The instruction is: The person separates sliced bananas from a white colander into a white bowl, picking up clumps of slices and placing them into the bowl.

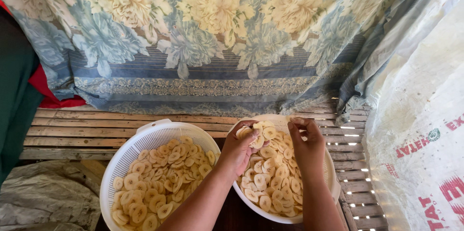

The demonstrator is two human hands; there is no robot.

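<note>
Left forearm: mine, bare, came up from the lower edge, angled right.
Left hand: cupped, fingers curled closed around a held stack.
Right forearm: bare, rose nearly straight.
Right hand: back toward me, fingertips pinched together.
Spacing: hands near, not touching.

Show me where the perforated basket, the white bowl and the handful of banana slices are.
Perforated basket [126, 156]: head view, bare left wall.
White bowl [330, 168]: head view, right rim.
Banana slices [256, 134]: head view, slices in the left hand [238, 151].
</note>
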